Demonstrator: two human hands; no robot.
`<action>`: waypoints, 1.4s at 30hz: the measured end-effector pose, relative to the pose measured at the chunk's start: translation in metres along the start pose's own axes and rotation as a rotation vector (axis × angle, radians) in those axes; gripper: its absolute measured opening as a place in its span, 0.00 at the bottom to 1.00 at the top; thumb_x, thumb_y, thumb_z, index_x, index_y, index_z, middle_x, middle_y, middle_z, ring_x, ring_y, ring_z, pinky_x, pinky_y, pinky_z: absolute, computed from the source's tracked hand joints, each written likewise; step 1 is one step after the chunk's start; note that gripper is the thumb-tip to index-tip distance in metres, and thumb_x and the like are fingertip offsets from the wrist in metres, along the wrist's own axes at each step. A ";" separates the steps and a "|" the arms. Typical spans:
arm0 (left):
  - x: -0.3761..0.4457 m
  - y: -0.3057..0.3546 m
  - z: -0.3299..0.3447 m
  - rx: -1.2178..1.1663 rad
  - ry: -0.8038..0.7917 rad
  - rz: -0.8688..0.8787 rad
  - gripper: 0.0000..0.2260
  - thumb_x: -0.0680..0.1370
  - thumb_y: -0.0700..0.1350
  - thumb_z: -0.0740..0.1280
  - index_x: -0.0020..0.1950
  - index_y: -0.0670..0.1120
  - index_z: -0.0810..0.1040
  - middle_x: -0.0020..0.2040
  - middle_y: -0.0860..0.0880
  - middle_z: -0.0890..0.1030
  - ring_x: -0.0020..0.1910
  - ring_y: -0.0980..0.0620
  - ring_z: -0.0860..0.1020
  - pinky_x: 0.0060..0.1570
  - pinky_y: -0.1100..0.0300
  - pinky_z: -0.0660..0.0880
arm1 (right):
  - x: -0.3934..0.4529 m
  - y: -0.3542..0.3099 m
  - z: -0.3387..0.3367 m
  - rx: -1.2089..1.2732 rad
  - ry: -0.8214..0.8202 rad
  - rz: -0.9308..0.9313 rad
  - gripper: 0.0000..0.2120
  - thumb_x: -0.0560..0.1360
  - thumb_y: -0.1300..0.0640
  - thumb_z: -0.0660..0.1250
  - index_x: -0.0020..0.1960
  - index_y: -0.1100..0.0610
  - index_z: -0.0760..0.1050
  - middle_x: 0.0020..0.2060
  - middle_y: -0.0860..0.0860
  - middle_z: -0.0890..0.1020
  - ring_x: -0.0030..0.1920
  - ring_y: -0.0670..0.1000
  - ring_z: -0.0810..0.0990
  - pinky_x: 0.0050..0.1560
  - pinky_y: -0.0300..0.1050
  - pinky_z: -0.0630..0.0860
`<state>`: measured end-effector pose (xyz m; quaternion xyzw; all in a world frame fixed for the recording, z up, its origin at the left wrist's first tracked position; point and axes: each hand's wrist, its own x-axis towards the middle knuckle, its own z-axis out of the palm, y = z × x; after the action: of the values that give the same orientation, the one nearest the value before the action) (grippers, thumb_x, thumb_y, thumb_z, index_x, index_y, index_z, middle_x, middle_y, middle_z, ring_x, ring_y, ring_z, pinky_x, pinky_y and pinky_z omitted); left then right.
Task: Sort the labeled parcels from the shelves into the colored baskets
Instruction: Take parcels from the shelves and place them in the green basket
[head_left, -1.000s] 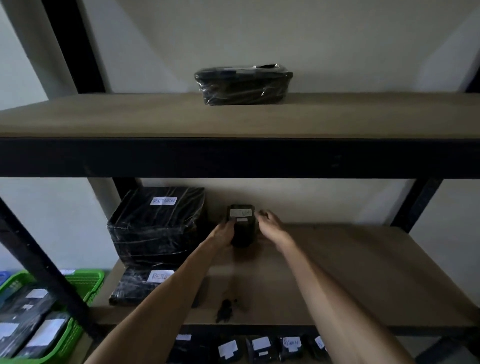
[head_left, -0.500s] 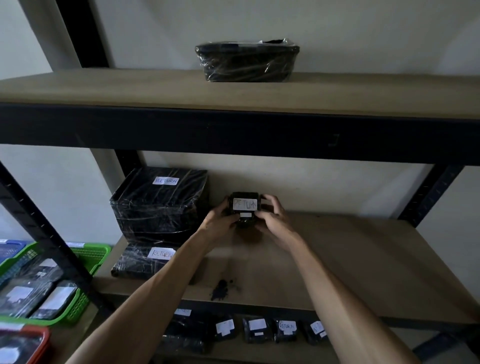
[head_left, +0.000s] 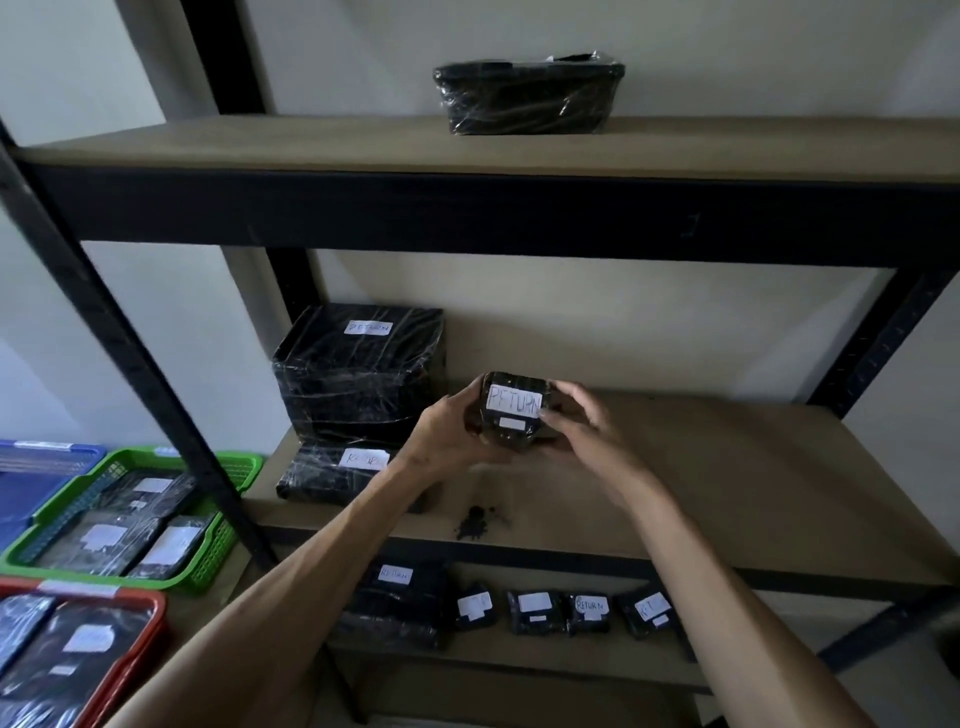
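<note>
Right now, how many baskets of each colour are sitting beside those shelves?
blue basket: 1
green basket: 1
red basket: 1
Total: 3 baskets

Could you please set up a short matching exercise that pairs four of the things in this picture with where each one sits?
Things:
1. small parcel labelled RETURN
2. wrapped tray-shaped parcel
3. large black parcel
4. green basket

Places:
A. alone on the top shelf
B. left of the shelving unit, holding parcels
C. held between the left hand and the right hand
D. stacked on a flatter parcel, left end of the middle shelf

Pairs: 1-C, 2-A, 3-D, 4-B
</note>
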<state>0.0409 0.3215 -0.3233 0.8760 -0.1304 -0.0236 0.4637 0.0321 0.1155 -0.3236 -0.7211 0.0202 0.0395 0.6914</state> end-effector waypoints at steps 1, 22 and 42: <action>-0.007 0.003 -0.002 0.068 0.052 0.019 0.41 0.59 0.57 0.82 0.70 0.60 0.72 0.54 0.58 0.84 0.54 0.57 0.82 0.62 0.52 0.77 | -0.011 -0.007 0.004 -0.031 0.002 -0.016 0.16 0.79 0.59 0.69 0.66 0.49 0.76 0.63 0.47 0.78 0.50 0.35 0.82 0.43 0.31 0.79; -0.345 -0.127 -0.227 -0.389 0.214 -0.284 0.16 0.69 0.47 0.80 0.55 0.54 0.84 0.47 0.50 0.87 0.44 0.53 0.85 0.49 0.48 0.82 | -0.201 0.008 0.340 -0.036 -0.453 0.089 0.29 0.73 0.41 0.73 0.72 0.41 0.72 0.61 0.51 0.79 0.62 0.48 0.80 0.61 0.55 0.80; -0.205 -0.330 -0.385 -0.608 0.056 -0.495 0.10 0.79 0.49 0.70 0.59 0.49 0.82 0.58 0.43 0.84 0.55 0.49 0.82 0.60 0.49 0.79 | 0.001 0.075 0.547 -0.003 -0.320 0.259 0.12 0.83 0.52 0.64 0.58 0.57 0.82 0.57 0.53 0.85 0.62 0.53 0.81 0.60 0.44 0.77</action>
<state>-0.0264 0.8606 -0.3910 0.7041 0.1107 -0.1482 0.6856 0.0110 0.6586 -0.4206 -0.6979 0.0029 0.2422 0.6739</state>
